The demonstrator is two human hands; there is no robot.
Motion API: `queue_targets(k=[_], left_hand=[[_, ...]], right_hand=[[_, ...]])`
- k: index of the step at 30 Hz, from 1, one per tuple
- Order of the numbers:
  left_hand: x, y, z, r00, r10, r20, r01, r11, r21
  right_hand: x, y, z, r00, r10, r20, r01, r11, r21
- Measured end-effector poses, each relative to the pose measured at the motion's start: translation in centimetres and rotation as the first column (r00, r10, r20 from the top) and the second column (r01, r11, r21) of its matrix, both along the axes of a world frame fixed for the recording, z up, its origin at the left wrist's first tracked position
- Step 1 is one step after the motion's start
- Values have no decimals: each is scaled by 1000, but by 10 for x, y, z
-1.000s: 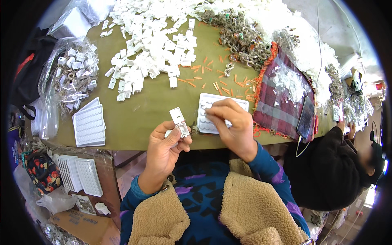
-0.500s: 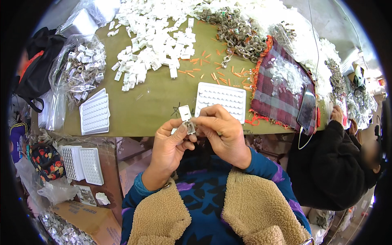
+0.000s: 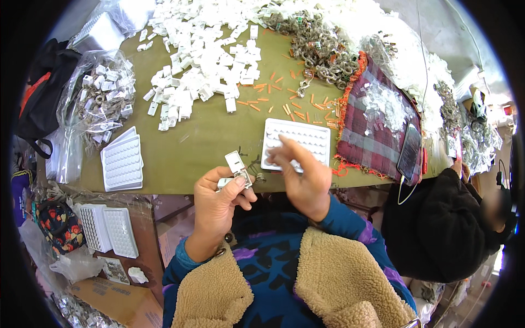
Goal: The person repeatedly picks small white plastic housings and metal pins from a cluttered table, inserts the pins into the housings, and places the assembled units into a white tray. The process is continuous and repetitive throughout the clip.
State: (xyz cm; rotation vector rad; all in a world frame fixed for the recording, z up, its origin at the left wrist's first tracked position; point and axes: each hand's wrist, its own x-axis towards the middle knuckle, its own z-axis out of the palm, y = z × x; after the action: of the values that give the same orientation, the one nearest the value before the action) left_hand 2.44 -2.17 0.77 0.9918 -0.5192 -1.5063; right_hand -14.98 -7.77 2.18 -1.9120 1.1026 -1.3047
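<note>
In my left hand (image 3: 216,199) is a small white plastic case (image 3: 235,162) with its lid standing up and a metallic-looking part in its lower half. My thumb presses on that lower half, and another white piece shows beside my fingers. My right hand (image 3: 306,177) is apart from the case, over the near edge of a white tray (image 3: 273,128) with rows of small bumps. Motion smears its fingers, so I cannot make out whether anything is between them.
White cases (image 3: 202,71) are heaped at the back, beside scattered orange strips (image 3: 298,116) and tangled metallic links (image 3: 322,49). Clear pieces and a phone (image 3: 409,150) lie on a plaid cloth (image 3: 358,134). More trays (image 3: 121,164) are at left. A person in black (image 3: 437,224) sits at right.
My right hand has left the case and moved right, over the tray. My left hand has shifted slightly left and down with the case.
</note>
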Motion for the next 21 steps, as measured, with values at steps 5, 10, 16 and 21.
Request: queue_targets(k=[5,10,16,21], left_hand=[[7,-15,-5,989,-76,-127,74,997,-23],[4,-21,-5,988,-62,-143,69,997,45],[3,-26,-4,989,-77,-129,86,994,68],[4,-26,-5,973,-79,-215,83,996,10]], right_hand=[[-6,-43,-12,962,-31,-271,26,999,-23],[-1,-51,-20,905,-65,-421,27,995,-97],[-1,-55,-22,898,-52,-438,-6,992,-129],[0,-44,-7,970,15,-243,-22,999,-24]])
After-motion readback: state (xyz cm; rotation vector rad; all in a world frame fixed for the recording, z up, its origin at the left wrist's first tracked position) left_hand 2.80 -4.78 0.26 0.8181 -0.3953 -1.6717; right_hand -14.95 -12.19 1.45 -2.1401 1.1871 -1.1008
